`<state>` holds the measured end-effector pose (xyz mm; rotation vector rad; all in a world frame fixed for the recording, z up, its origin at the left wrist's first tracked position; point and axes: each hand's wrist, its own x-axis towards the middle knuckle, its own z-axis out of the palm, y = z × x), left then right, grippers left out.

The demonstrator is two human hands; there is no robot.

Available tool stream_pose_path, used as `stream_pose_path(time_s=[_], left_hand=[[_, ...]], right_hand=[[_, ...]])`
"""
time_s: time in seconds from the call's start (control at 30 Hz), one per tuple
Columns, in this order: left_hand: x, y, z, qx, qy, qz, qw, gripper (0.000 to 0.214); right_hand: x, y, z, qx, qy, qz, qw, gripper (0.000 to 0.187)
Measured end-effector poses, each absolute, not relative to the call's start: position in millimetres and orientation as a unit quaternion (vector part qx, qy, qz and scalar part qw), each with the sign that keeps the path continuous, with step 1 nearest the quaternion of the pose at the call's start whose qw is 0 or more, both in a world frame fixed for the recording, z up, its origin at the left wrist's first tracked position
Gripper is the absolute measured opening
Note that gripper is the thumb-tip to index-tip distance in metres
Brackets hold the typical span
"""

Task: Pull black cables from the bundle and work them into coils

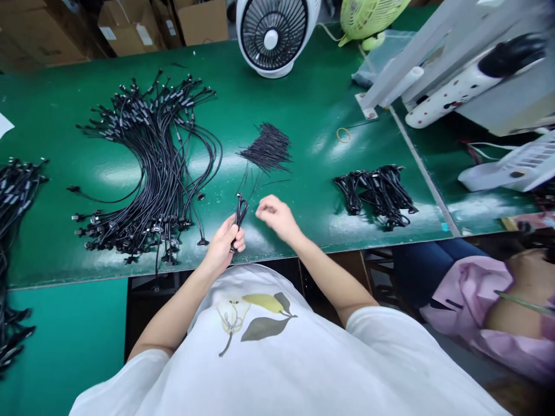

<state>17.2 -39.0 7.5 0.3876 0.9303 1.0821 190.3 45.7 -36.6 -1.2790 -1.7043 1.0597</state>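
My left hand (225, 240) is closed around a folded black cable (240, 212), near the front edge of the green table. A little to its right, my right hand (277, 216) hovers over the tabletop with its fingers curled together; whether something thin is between them I cannot make out. Beyond both hands lies a pile of short black twist ties (269, 148), with several loose ones strewn toward me. A large bundle of loose black cables (158, 156) spreads out on the left. Off to the right, several folded cables (376, 193) rest in a heap.
A white fan (275, 34) stands at the back, with a yellow-green fan (368, 17) beside it. More cables (17, 190) hang over the left edge. A rubber band (343, 135) lies near a metal frame (407, 63). A person in pink (468, 289) sits on the right.
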Motion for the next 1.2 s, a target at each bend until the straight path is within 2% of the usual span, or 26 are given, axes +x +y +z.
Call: stream_pose_path(time_s=[0.07, 0.13, 0.27, 0.4, 0.53, 0.63, 0.77, 0.87, 1.2], left_hand=[[18.9, -37.2, 2.9, 0.184, 0.428, 0.500, 0.730, 0.047], [19.4, -37.5, -3.9, 0.212, 0.445, 0.508, 0.706, 0.047], [14.0, -39.7, -17.4, 0.330, 0.508, 0.478, 0.636, 0.052], [1.8, -39.3, -20.9, 0.446, 0.553, 0.361, 0.604, 0.039], [-6.0, -40.7, -16.0, 0.461, 0.547, 0.289, 0.636, 0.017], [-8.4, -41.0, -12.6, 0.412, 0.521, 0.301, 0.685, 0.024], [-13.4, -38.4, -13.0, 0.319, 0.484, 0.318, 0.750, 0.039], [-14.8, -37.3, -16.3, 0.291, 0.479, 0.302, 0.771, 0.041], [-0.4, -43.4, -26.9, 0.341, 0.539, 0.313, 0.704, 0.011]], right_hand=[[175.1, 13.9, -32.7, -0.457, -0.668, 0.463, 0.362, 0.013], [167.1, -6.9, -26.4, -0.455, -0.688, 0.430, 0.368, 0.011], [164.4, -15.7, -12.5, -0.376, -0.839, 0.211, 0.331, 0.016], [164.4, -1.7, -2.0, -0.190, -0.953, 0.020, 0.236, 0.021], [162.6, 13.8, 9.1, -0.079, -0.987, -0.004, 0.137, 0.018], [161.3, 18.9, 15.0, -0.046, -0.995, -0.029, 0.089, 0.018], [159.7, 13.9, 14.7, -0.074, -0.987, -0.132, 0.061, 0.021], [157.7, 5.8, 11.3, -0.071, -0.980, -0.181, 0.041, 0.023], [147.4, 0.9, 5.5, -0.051, -0.978, -0.199, -0.034, 0.026]])
